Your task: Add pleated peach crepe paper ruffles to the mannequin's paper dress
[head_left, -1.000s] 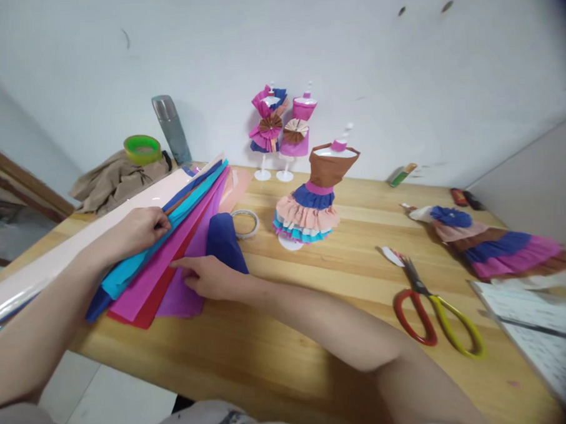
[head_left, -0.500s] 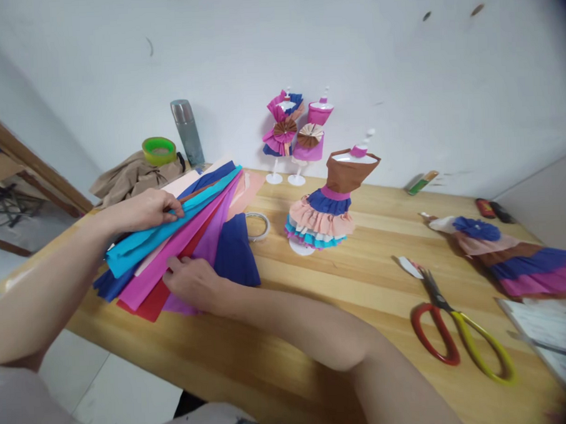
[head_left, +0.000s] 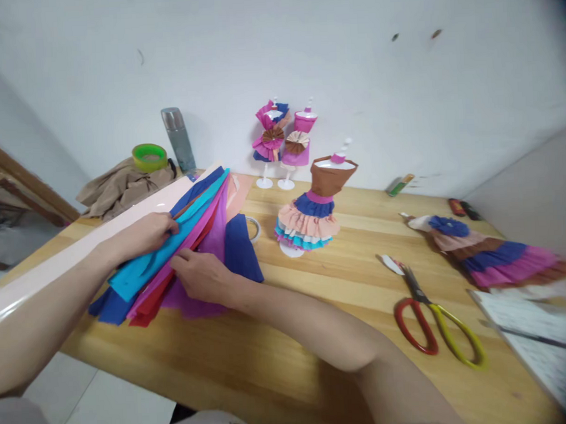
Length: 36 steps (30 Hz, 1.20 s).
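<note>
A fanned stack of crepe paper in several colours lies at the left of the table. My left hand (head_left: 155,233) has its fingers curled on the upper part of the stack, at the turquoise crepe paper (head_left: 151,258). Lower down, my right hand (head_left: 201,275) pinches the edge of the magenta crepe paper (head_left: 155,283). Red crepe paper (head_left: 149,311) is bunched beneath it. Under my right wrist spreads a purple sheet (head_left: 213,234), with a dark blue piece (head_left: 242,251) beside it. A pale pink sheet (head_left: 137,209) runs behind my left hand.
A doll-sized dress form (head_left: 333,178) in a brown top and ruffled skirt stands mid-table, two smaller dressed forms (head_left: 273,137) behind. Scissors (head_left: 420,293) lie right, near a ruffled dress (head_left: 495,253) and papers (head_left: 527,326). Tape rolls (head_left: 149,156), a flask (head_left: 179,141) and brown cloth (head_left: 122,188) stand left.
The view has swung slightly right. My right hand has drawn the magenta and red paper closer together toward the turquoise, and more of the purple sheet shows. My left hand stays on the stack.
</note>
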{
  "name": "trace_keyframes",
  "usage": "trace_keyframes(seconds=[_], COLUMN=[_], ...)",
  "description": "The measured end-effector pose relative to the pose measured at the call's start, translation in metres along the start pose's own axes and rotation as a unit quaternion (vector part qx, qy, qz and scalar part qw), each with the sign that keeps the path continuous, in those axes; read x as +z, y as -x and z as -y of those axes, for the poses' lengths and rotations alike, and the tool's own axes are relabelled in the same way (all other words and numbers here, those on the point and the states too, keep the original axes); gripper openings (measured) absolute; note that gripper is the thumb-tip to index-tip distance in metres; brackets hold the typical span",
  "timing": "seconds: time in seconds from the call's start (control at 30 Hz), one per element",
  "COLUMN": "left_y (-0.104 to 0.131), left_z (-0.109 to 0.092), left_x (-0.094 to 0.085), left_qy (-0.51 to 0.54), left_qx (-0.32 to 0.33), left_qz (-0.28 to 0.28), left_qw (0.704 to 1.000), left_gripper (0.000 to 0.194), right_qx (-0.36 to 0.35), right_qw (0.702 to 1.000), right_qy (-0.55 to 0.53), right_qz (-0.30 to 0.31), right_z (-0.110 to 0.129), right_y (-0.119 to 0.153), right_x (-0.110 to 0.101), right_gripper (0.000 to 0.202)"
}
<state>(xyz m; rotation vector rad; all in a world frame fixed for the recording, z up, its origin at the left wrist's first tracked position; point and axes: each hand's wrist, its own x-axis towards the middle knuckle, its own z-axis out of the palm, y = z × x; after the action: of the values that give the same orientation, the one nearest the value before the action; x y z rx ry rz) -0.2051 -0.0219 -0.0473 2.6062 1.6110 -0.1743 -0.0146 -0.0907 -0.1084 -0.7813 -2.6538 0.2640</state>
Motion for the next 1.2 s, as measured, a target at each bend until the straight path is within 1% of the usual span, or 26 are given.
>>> trace_keyframes(seconds=[0.1,0.17,0.23,0.3,0.37,0.43,0.5,0.6,0.67,0.77,0.87,1.0,1.1,1.2], left_y=[-0.002,-0.005,-0.008,-0.010,-0.011,-0.012,-0.012,-0.012,-0.012,-0.012,-0.011,-0.004,0.003,0.006], left_z=[-0.008,-0.015,-0.024,-0.031,-0.036,-0.037,-0.035,-0.029,-0.027,-0.025,-0.025,-0.035,-0.049,-0.062], left_x=[0.011,0.016,0.018,0.017,0.016,0.016,0.016,0.018,0.020,0.022,0.020,0.010,0.003,0.002], left_qy=[-0.014,0.003,0.020,0.022,0.015,0.012,0.017,0.036,0.049,0.056,0.064,0.082,0.107,0.127], left_qx=[0.018,0.022,0.019,0.007,-0.005,-0.016,-0.022,-0.030,-0.032,-0.038,-0.048,-0.062,-0.065,-0.062], left_qz=[0.017,0.028,0.046,0.061,0.065,0.066,0.059,0.036,0.024,0.008,-0.005,-0.008,-0.013,-0.013], left_qw=[1.000,0.999,0.999,0.998,0.998,0.998,0.998,0.998,0.998,0.998,0.997,0.995,0.992,0.990], left_gripper=[0.037,0.037,0.040,0.043,0.047,0.048,0.047,0.044,0.042,0.040,0.041,0.044,0.057,0.071], right_qx=[-0.003,0.000,0.015,0.029,0.021,0.004,0.003,0.039,0.060,0.054,0.041,0.036,0.034,0.038], right_qw=[0.999,0.999,0.999,0.999,0.998,0.998,0.998,0.997,0.997,0.998,0.998,0.998,0.998,0.997], right_qy=[-0.007,-0.011,-0.018,-0.012,0.010,0.022,0.011,-0.016,-0.022,-0.009,0.010,0.018,0.015,0.009], right_qz=[0.037,0.044,0.041,0.044,0.050,0.056,0.060,0.058,0.049,0.041,0.042,0.052,0.059,0.060], right_z=[-0.001,-0.002,-0.006,-0.009,-0.012,-0.013,-0.014,-0.015,-0.015,-0.015,-0.015,-0.015,-0.014,-0.014], right_y=[0.008,0.010,0.010,0.009,0.009,0.008,0.009,0.009,0.010,0.010,0.010,0.012,0.013,0.013], right_x=[-0.002,-0.002,0.000,0.003,0.006,0.008,0.009,0.010,0.011,0.014,0.015,0.013,0.010,0.009], right_gripper=[0.019,0.022,0.026,0.023,0.015,0.018,0.023,0.026,0.024,0.019,0.022,0.021,0.024,0.028])
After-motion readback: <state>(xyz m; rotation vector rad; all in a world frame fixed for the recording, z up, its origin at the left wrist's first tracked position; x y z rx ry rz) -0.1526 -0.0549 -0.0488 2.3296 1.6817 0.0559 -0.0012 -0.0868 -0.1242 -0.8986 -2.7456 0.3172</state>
